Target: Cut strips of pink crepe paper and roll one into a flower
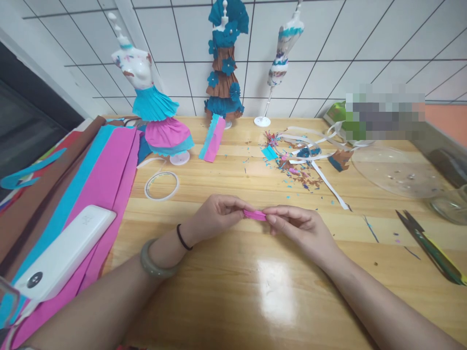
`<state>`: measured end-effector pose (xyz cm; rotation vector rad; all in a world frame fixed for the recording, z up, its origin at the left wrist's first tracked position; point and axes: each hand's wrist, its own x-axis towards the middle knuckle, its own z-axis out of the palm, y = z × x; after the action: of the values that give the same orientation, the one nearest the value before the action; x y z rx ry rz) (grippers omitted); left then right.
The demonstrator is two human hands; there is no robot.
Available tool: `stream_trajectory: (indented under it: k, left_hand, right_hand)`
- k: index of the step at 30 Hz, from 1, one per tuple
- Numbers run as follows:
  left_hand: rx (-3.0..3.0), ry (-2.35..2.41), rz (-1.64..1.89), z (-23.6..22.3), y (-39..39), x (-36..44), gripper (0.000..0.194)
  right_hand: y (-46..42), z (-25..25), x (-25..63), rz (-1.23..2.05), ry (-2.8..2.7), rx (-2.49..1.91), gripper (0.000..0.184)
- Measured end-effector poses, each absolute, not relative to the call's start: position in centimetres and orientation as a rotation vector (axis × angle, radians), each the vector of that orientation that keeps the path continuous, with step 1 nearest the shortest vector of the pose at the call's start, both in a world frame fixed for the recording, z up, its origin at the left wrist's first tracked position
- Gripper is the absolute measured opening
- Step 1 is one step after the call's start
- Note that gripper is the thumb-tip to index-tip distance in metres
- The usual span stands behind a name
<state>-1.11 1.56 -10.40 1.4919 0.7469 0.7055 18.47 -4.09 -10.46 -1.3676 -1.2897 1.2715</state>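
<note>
Between my two hands, above the middle of the wooden table (pixel 204 291), is a small narrow strip of pink crepe paper (pixel 254 215). My left hand (pixel 221 216) pinches its left end between thumb and fingers. At the opposite end, my right hand (pixel 295 223) pinches it the same way. The strip looks folded or gathered; its exact folds are too small to make out. Beyond the hands lies a blue-and-pink paper piece (pixel 213 138), near the foot of a mannequin (pixel 222 73) dressed in teal and brown ruffles with flowers.
Crepe paper sheets (pixel 105 189) with a white power bank (pixel 65 253) cover the left side. A tape roll (pixel 161 186) lies near a mannequin in a blue-pink skirt (pixel 160 107). Paper scraps (pixel 299 170), a bare mannequin (pixel 286 48), scissors (pixel 430 248) and a glass jar (pixel 450 204) are rightward.
</note>
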Motion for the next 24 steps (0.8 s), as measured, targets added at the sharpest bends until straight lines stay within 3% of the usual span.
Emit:
stream_trajectory:
  k: [13,19,24]
  left_hand:
    - [1.692,0.901,0.782,-10.7,0.9,-0.7,0.012]
    - [2.303,0.782,1.019,-10.4,0.7,-0.8,0.013]
    - [2.491,0.638,1.016,-10.9,0.5,-0.8,0.012]
  right_hand:
    - [-4.6,-11.5,18.3,0.986,-1.593,-1.243,0.015]
    - [-4.5,-12.0,18.4,0.912,-1.614,-1.278,0.049]
    - [-4.2,-11.4,18.4,0.733,-1.860,-1.188,0.032]
